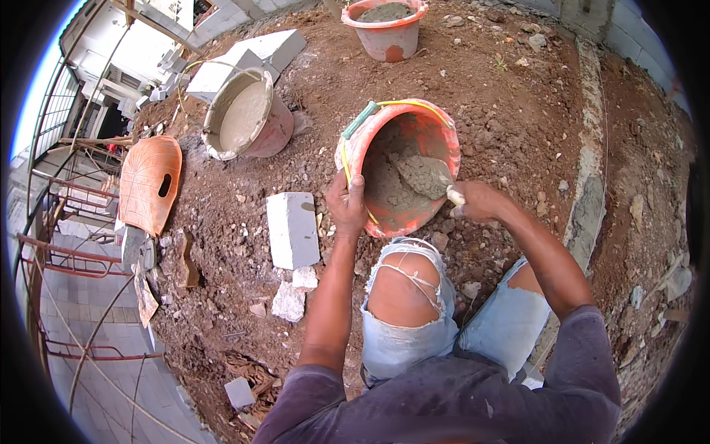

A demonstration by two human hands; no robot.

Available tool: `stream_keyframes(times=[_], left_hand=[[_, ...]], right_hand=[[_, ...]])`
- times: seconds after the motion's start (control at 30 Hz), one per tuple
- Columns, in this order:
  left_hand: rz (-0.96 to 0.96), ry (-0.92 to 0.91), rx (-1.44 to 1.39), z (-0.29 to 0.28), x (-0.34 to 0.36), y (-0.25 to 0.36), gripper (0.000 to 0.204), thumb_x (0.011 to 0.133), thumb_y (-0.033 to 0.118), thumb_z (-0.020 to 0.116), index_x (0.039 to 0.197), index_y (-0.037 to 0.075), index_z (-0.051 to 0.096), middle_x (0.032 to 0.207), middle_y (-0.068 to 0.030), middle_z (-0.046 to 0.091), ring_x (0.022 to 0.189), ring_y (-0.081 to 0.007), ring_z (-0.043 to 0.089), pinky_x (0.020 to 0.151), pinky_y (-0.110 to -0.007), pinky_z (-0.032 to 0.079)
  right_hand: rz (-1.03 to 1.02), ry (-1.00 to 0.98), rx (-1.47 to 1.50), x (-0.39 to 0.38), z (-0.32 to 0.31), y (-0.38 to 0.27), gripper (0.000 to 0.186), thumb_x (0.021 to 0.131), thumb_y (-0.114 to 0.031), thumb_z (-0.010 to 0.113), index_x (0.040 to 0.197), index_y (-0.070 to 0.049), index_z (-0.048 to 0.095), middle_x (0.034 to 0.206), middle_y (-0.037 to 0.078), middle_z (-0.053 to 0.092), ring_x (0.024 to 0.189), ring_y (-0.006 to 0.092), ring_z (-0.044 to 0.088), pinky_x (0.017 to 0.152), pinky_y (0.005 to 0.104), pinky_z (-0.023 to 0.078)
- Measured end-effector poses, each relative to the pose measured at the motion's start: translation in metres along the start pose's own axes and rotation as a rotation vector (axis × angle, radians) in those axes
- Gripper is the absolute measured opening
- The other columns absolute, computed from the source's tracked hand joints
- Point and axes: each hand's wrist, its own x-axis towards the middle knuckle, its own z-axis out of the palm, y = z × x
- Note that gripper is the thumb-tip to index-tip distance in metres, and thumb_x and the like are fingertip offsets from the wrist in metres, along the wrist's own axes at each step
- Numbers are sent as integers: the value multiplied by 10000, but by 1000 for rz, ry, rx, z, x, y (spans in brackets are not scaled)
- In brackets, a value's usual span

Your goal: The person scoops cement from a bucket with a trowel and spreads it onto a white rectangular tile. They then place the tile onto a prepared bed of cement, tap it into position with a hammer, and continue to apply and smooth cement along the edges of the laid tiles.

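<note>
Just beyond my knees stands an orange bucket [445, 122], tilted toward me, with grey mortar [384, 177] coating its inside. My left hand [347, 203] grips the bucket's near left rim, thumb over the edge. A yellow wire handle with a green grip [360, 120] lies against the far left rim. In my right hand [477, 201] is the pale handle of a trowel [425, 176]; its blade sits inside the bucket, covered with mortar. The fingers of the right hand are closed round that handle.
Left of the bucket stand a bucket of greyish liquid [244, 118] and a white block [293, 229]. More white blocks [274, 50] lie behind. A mortar-filled bucket [384, 37] is at the far side. An orange plastic panel [151, 181] lies near scaffolding [81, 259]. A concrete strip [588, 192] runs along the right.
</note>
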Motion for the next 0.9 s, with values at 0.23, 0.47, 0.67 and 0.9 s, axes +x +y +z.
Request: stream_keyframes(times=[0.23, 0.47, 0.67, 0.9], left_hand=[[-56, 63, -95, 20, 12, -12, 378, 1023, 260, 568, 1227, -45, 661, 1046, -106, 707, 956, -180, 618, 864, -333, 480], [59, 141, 59, 37, 56, 19, 366, 1047, 288, 526, 1137, -39, 664, 828, -70, 635, 779, -159, 559, 728, -326, 459], [-3, 210, 176, 23, 46, -22, 525, 1077, 397, 435, 831, -49, 563, 749, -79, 546, 706, -209, 467, 675, -403, 428], [20, 145, 217, 24, 67, -14, 530, 1066, 389, 466, 1168, -91, 668, 1047, -157, 697, 916, -246, 588, 860, -404, 464]], right_hand=[[-219, -71, 101, 14, 35, -43, 395, 818, -260, 773, 1084, -7, 626, 1023, 204, 691, 967, 345, 678, 833, 455, 523], [-259, -29, 962, -4, 2, -65, 432, 857, -281, 807, 1133, -37, 582, 861, 45, 638, 538, 77, 564, 459, 239, 463], [-316, 168, 1057, -74, 24, -16, 344, 900, -249, 735, 1124, -39, 578, 835, 45, 626, 593, 107, 593, 524, 301, 492], [170, 756, 961, -293, 42, 24, 239, 997, -262, 592, 1098, -46, 575, 802, 52, 613, 577, 119, 617, 529, 338, 499]])
